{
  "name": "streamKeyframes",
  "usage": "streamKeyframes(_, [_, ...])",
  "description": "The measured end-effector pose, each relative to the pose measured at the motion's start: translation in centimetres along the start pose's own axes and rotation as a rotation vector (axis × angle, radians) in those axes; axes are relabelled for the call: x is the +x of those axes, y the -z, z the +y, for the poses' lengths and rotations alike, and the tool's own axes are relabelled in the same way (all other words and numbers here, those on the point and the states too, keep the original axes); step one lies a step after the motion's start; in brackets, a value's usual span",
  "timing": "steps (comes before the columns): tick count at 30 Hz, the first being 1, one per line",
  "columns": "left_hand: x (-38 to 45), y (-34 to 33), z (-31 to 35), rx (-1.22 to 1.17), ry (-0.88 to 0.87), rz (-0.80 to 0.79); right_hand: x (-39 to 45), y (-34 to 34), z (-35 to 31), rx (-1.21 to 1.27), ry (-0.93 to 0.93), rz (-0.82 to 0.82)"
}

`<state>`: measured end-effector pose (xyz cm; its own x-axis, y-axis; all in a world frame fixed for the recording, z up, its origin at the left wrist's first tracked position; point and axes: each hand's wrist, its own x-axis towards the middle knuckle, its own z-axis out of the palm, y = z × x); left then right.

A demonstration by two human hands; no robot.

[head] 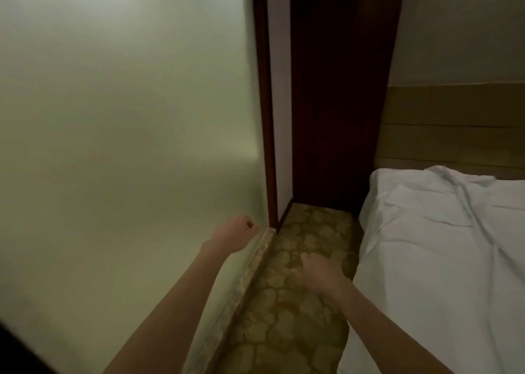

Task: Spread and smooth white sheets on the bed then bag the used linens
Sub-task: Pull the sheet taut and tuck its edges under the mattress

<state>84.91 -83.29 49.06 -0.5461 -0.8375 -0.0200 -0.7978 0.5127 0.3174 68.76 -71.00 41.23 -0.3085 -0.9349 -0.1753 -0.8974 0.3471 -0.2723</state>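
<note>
Wall [113,117] left, bed [440,260] right, narrow carpet [298,302] aisle between, left hand [235,233] fisted, empty, right hand [319,275] loosely curled, empty

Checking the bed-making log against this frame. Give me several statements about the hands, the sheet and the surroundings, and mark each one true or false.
1. The white sheet on the bed is still wrinkled. True.
2. The right hand grips a corner of the sheet. False: it hangs over the patterned carpet, beside the bed, holding nothing.
3. The left hand is curled and holds nothing. True.
4. A laundry bag lies on the carpet. False: no bag is in view.
5. A padded headboard stands behind the bed. True.
</note>
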Motion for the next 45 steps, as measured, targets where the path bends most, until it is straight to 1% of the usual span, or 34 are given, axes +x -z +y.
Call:
streamKeyframes(4, [3.9, -2.2, -0.5, -0.042, -0.055, -0.104, 2.8, 3.5, 0.2, 0.030, -0.051, 0.064])
streamKeyframes(6, [5.4, -4.1, 0.2, -0.053, -0.081, -0.162, 4.4, 5.5, 1.0, 0.007, -0.099, 0.120])
streamKeyframes(11, [9.3, -8.9, 3.2, -0.043, -0.125, -0.301, 7.3, 10.8, 3.5, -0.034, -0.136, 0.233])
streamKeyframes(13, [11.0, -10.2, 4.4, -0.016, -0.153, -0.340, 8.1, 12.6, 5.1, -0.058, -0.153, 0.262])
streamKeyframes(16, [13.9, -11.8, 5.9, 0.027, -0.217, -0.357, 9.2, 14.2, 7.7, -0.103, -0.205, 0.269])
streamKeyframes(20, [17.8, -12.8, 8.8, 0.023, -0.299, -0.383, 10.0, 13.2, 11.3, -0.106, -0.315, 0.266])
streamKeyframes(23, [21.7, -12.8, 12.0, 0.015, -0.382, -0.394, 11.0, 10.7, 14.1, -0.108, -0.434, 0.198])
streamKeyframes(27, [27.7, -12.0, 16.4, -0.004, -0.551, -0.347, 13.0, 7.8, 17.3, -0.106, -0.626, 0.134])
streamKeyframes(31, [33.4, -10.4, 20.1, -0.043, -0.721, -0.358, 15.7, 6.6, 18.5, -0.056, -0.781, 0.099])
streamKeyframes(34, [36.4, -9.3, 22.5, -0.056, -0.800, -0.359, 17.4, 6.3, 18.2, -0.013, -0.870, 0.093])
streamKeyframes(37, [38.1, -9.5, 24.6, -0.044, -0.909, -0.371, 18.4, 6.0, 18.2, 0.027, -0.935, 0.113])
streamKeyframes(40, [38.2, -11.1, 26.2, -0.037, -0.979, -0.443, 18.7, 6.3, 18.7, 0.046, -0.987, 0.127])
streamKeyframes(45, [36.8, -16.6, 27.8, 0.125, -1.088, -0.507, 18.3, 8.7, 21.1, 0.041, -1.056, 0.151])
